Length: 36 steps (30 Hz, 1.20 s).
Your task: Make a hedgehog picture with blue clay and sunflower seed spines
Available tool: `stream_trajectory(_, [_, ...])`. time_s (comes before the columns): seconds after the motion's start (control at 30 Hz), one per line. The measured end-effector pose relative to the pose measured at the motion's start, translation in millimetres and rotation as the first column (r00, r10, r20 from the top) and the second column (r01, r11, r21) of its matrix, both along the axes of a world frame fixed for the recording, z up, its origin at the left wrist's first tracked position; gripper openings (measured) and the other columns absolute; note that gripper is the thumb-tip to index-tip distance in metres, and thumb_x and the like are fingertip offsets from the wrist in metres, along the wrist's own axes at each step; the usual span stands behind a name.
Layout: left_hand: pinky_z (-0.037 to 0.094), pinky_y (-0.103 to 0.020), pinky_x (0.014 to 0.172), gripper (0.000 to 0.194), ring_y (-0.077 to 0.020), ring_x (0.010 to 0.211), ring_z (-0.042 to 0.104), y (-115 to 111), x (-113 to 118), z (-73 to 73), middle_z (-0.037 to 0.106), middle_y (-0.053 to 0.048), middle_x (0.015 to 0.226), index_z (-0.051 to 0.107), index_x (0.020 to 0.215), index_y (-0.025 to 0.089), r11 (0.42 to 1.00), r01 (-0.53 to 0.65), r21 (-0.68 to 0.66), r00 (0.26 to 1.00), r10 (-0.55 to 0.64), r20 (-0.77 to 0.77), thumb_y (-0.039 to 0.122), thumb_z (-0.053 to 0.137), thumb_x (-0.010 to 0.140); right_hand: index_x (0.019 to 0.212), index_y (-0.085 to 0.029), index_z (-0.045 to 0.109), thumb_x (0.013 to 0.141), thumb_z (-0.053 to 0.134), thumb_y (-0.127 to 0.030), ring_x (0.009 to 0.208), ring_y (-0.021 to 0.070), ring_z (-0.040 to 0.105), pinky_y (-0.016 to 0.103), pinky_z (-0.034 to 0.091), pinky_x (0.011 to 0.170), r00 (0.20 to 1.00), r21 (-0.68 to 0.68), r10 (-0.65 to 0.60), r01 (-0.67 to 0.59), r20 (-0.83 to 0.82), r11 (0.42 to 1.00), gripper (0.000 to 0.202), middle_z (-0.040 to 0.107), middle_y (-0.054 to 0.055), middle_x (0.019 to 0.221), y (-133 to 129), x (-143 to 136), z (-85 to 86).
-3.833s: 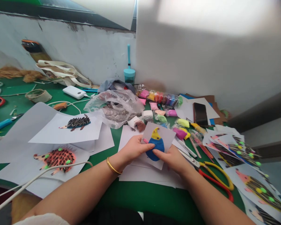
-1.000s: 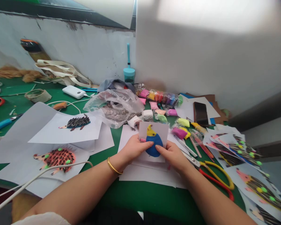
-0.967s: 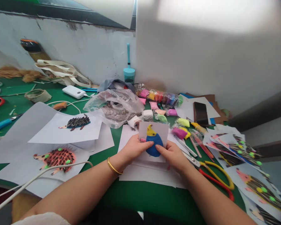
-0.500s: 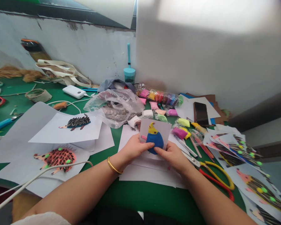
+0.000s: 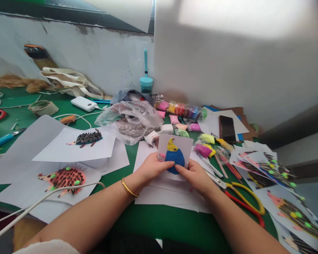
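Observation:
Between my two hands is a small white paper card (image 5: pixel 163 143), tilted up toward me. On it a clay animal figure (image 5: pixel 177 157) has a yellow head, a blue body and a pink limb. My left hand (image 5: pixel 153 166) grips the card's left edge, its thumb lying on the blue clay. From the other side my right hand (image 5: pixel 194 176) holds the card's right edge, thumb also on the blue clay. The fingers behind the card are hidden. Beneath lie several white sheets (image 5: pixel 161 195).
Scissors (image 5: pixel 245 199) and a white pen-like tool (image 5: pixel 210 164) lie right of my hands. Clay packets (image 5: pixel 203 150) and a plastic bag of seeds (image 5: pixel 131 127) sit behind. Hedgehog pictures rest at left (image 5: pixel 66 179) and right (image 5: pixel 294 208). A white cable (image 5: pixel 50 193) crosses the left side.
Both hands stay in place on the card. The card has tilted very slightly; everything else looks the same.

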<state>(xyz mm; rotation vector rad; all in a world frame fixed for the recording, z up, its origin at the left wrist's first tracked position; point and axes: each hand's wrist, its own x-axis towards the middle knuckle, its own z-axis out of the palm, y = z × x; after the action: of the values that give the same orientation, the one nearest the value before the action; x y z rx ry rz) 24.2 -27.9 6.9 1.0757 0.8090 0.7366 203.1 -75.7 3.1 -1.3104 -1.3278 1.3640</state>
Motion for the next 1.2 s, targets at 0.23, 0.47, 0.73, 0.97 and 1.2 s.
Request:
stream_trajectory(0.23, [0.050,-0.041,0.098,0.044,-0.0290,0.104,0.068,-1.1,-0.2,0.4,0.074,-0.014,0.111,0.074,0.105,0.011,1.000,-0.004,-0.013,1.000,0.003,-0.004,0.032,0.083,0.067,0.112,-0.016,0.071,0.076,0.073,-0.054,0.104,0.0324,0.068,0.048,0.052,0.095,1.000,-0.026,-0.008,0.008,-0.003,1.000,0.052,0.075,0.011,0.111,-1.3,-2.4,0.0])
stream_trajectory(0.47, [0.052,-0.041,0.093,0.049,-0.0293,0.101,0.069,-1.3,-0.4,1.6,0.074,-0.014,0.110,0.072,0.110,0.012,0.999,-0.024,-0.034,1.000,0.023,-0.006,0.032,0.084,0.067,0.113,-0.017,0.071,0.076,0.074,-0.050,0.105,0.0319,0.069,0.046,0.053,0.095,1.000,-0.023,0.025,-0.025,0.013,0.999,0.050,0.075,0.009,0.112,-1.2,-3.3,0.1])
stream_trajectory(0.73, [0.053,-0.039,0.094,0.050,-0.0275,0.103,0.069,-3.5,0.6,1.4,0.072,-0.014,0.116,0.070,0.114,0.012,0.998,-0.009,-0.060,0.999,0.012,0.045,0.032,0.082,0.070,0.116,-0.017,0.071,0.077,0.074,-0.052,0.105,0.0331,0.069,0.047,0.055,0.094,1.000,-0.038,0.017,-0.018,-0.021,0.999,0.052,0.074,0.010,0.114,-2.5,-6.1,2.1])
stream_trajectory(0.97, [0.054,-0.036,0.088,0.048,-0.0267,0.097,0.070,-3.4,0.2,1.2,0.075,-0.013,0.108,0.072,0.109,0.012,0.997,-0.022,-0.073,0.999,0.025,0.041,0.032,0.085,0.068,0.116,-0.018,0.071,0.078,0.071,-0.053,0.105,0.0335,0.069,0.047,0.056,0.092,0.999,-0.014,-0.035,0.035,-0.003,0.999,0.052,0.073,0.009,0.115,-3.0,-6.6,-1.1])
stream_trajectory(1.2, [0.054,-0.034,0.084,0.046,-0.0254,0.094,0.070,-2.8,-0.1,0.1,0.075,-0.012,0.107,0.073,0.107,0.013,0.996,-0.019,-0.082,1.000,0.021,0.013,0.032,0.085,0.067,0.113,-0.019,0.072,0.079,0.071,-0.052,0.103,0.0332,0.070,0.046,0.057,0.091,1.000,-0.013,0.014,-0.013,0.008,1.000,0.047,0.075,0.008,0.112,-2.5,-4.7,-2.7])
